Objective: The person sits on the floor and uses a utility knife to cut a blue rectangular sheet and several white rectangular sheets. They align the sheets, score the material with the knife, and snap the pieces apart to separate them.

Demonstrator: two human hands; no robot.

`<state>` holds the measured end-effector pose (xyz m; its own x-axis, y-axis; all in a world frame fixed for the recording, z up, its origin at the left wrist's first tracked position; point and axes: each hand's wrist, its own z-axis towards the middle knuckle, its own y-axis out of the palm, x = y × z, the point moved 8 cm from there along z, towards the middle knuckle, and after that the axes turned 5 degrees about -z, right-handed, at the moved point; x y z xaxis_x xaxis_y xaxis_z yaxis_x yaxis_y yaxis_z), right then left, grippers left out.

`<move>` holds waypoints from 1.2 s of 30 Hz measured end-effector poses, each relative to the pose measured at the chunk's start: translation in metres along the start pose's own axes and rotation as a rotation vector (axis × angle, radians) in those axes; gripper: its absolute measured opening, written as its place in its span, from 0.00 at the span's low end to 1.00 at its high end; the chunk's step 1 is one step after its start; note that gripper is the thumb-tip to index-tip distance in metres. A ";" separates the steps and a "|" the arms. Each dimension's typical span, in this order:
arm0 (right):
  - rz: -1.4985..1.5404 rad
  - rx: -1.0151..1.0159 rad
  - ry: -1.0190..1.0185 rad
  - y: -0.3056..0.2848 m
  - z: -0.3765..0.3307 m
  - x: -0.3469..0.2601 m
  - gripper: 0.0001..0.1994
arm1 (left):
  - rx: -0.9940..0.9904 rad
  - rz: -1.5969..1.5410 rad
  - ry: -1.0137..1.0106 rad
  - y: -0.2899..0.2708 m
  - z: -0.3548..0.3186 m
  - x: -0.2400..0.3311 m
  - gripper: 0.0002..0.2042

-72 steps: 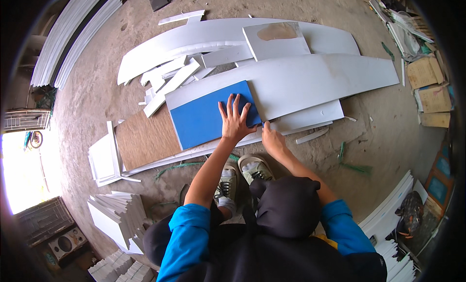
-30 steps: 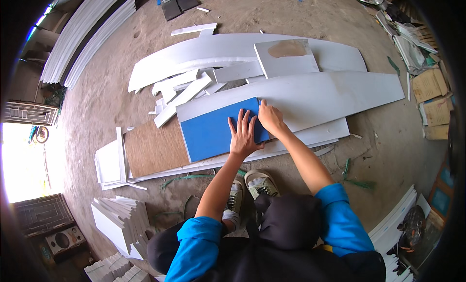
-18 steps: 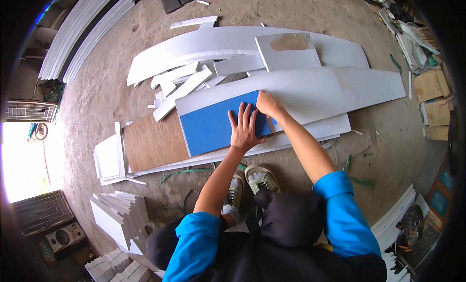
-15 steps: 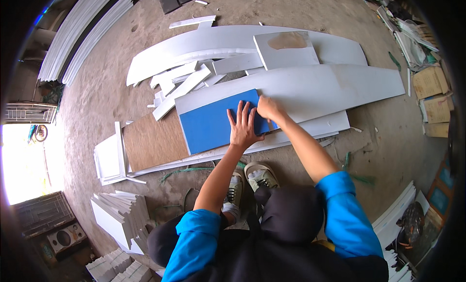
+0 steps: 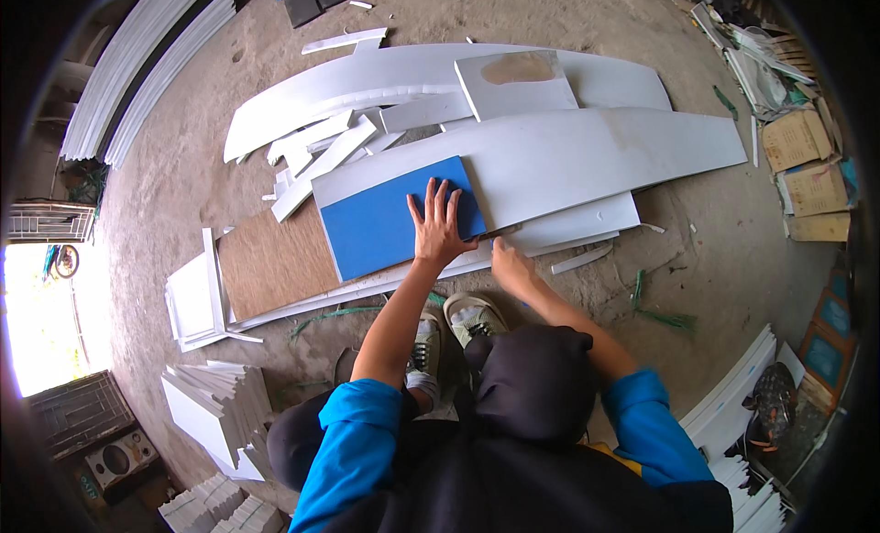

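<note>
A blue rectangular board (image 5: 367,223) lies on a long white panel (image 5: 587,153) with a tapering right end. My left hand (image 5: 439,229) presses flat on the blue board near its right end, fingers spread. Just off the board's near right corner, my right hand (image 5: 515,269) is closed, thumb uppermost. Whatever its fingers hold is mostly hidden and too small to name. Left of the blue board, a brown board (image 5: 280,269) shows, with more white panels (image 5: 587,223) beneath the stack.
White offcuts (image 5: 335,157) lie beyond the blue board, beside another long white panel (image 5: 357,75) and a stained white piece (image 5: 518,93). Cut white sheets (image 5: 215,409) are stacked at lower left. Green twine (image 5: 667,319) lies on the floor; cardboard (image 5: 797,143) sits at right.
My right hand has come nearer to me, from the blue board's far right corner down past its near right corner. My left hand stays pressed on the board. The whole view has shifted slightly.
</note>
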<state>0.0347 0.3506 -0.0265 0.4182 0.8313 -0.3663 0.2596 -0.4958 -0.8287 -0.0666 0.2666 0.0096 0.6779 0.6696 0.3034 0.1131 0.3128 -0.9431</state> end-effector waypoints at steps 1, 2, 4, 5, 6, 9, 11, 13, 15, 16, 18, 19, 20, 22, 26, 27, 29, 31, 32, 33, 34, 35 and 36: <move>-0.022 0.031 -0.012 0.001 -0.001 0.000 0.11 | 0.006 -0.002 0.004 0.000 0.000 -0.001 0.48; -0.044 0.062 -0.025 0.002 -0.001 -0.001 0.11 | 0.013 -0.005 0.008 -0.001 0.001 -0.002 0.48; -0.036 0.115 -0.049 0.005 -0.001 0.001 0.10 | 0.011 -0.004 0.009 -0.001 0.001 -0.001 0.47; -0.015 0.093 -0.061 0.008 -0.002 0.007 0.10 | 0.012 -0.003 0.009 -0.002 0.001 -0.001 0.47; 0.007 0.073 -0.083 0.005 -0.003 0.007 0.10 | 0.010 -0.019 0.008 -0.004 -0.001 -0.004 0.46; 0.070 0.167 -0.061 -0.012 -0.009 0.025 0.12 | 0.047 -0.116 -0.009 -0.016 0.002 -0.008 0.42; 0.169 0.286 0.013 -0.025 -0.008 0.039 0.12 | 0.100 -0.236 -0.077 -0.029 -0.002 -0.021 0.38; 0.485 0.363 -0.008 -0.041 0.007 0.038 0.11 | 0.373 -0.119 -0.362 -0.051 -0.023 -0.063 0.31; 0.754 0.374 -0.021 -0.059 0.023 0.022 0.11 | 0.516 0.047 -0.628 -0.066 -0.057 -0.105 0.35; 0.738 0.447 -0.066 -0.063 0.032 0.018 0.11 | 0.490 0.091 -0.793 -0.063 -0.070 -0.126 0.38; 0.810 0.431 -0.098 -0.061 0.047 0.009 0.12 | 0.428 0.098 -0.921 -0.060 -0.091 -0.150 0.39; 0.847 0.421 -0.117 -0.059 0.053 0.002 0.12 | 0.421 0.075 -0.941 -0.059 -0.097 -0.157 0.40; 0.849 0.376 -0.063 -0.054 0.057 0.001 0.13 | 0.417 0.070 -0.929 -0.059 -0.100 -0.162 0.38; 0.872 0.397 -0.038 -0.048 0.062 0.000 0.13 | 0.370 0.034 -0.940 -0.056 -0.103 -0.171 0.36; 0.974 0.401 0.021 -0.040 0.068 -0.001 0.14 | 0.395 -0.024 -0.948 -0.054 -0.109 -0.186 0.33; 0.986 0.403 0.010 -0.043 0.069 -0.003 0.14 | 0.404 -0.055 -0.958 -0.053 -0.109 -0.191 0.33; 1.010 0.407 -0.010 -0.047 0.075 -0.006 0.14 | 0.448 -0.134 -0.950 -0.053 -0.105 -0.202 0.33; 1.022 0.438 -0.031 -0.053 0.087 -0.008 0.13 | 0.479 -0.211 -0.918 -0.056 -0.094 -0.211 0.34; 1.013 0.446 -0.037 -0.057 0.093 -0.008 0.13 | 0.497 -0.206 -0.904 -0.057 -0.087 -0.215 0.35; 1.005 0.454 -0.046 -0.061 0.098 -0.011 0.13 | 0.494 -0.202 -0.906 -0.057 -0.080 -0.218 0.35; 1.003 0.476 -0.052 -0.064 0.101 -0.013 0.13 | 0.492 -0.198 -0.906 -0.057 -0.075 -0.220 0.35; 1.009 0.472 -0.048 -0.066 0.104 -0.015 0.13 | 0.490 -0.194 -0.907 -0.058 -0.071 -0.222 0.36; 1.012 0.469 -0.044 -0.068 0.107 -0.016 0.13 | 0.509 -0.197 -0.883 -0.058 -0.067 -0.223 0.36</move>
<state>-0.0830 0.3980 -0.0097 0.2172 0.1111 -0.9698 -0.5415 -0.8129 -0.2144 -0.1757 0.0535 -0.0125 -0.1162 0.7669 0.6312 -0.2947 0.5802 -0.7593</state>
